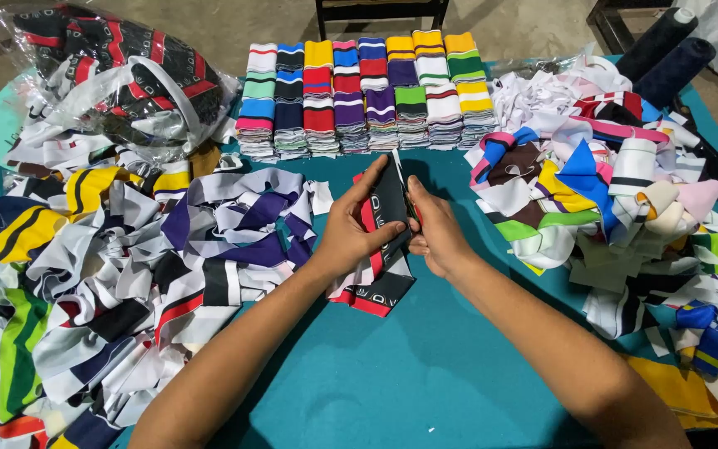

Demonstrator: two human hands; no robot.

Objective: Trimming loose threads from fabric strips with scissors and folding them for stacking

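My left hand and my right hand both grip a black knitted collar strip with red and white edge bands, held upright between them over the teal table. Its lower end rests on a small stack of matching black strips lying flat on the table just below my hands. Both hands pinch the strip from opposite sides, thumbs toward the middle.
Neat stacks of folded striped collars line the far edge. A loose heap of mixed strips fills the left, another heap the right. A clear plastic bag of black and red strips sits far left. Dark thread cones stand far right.
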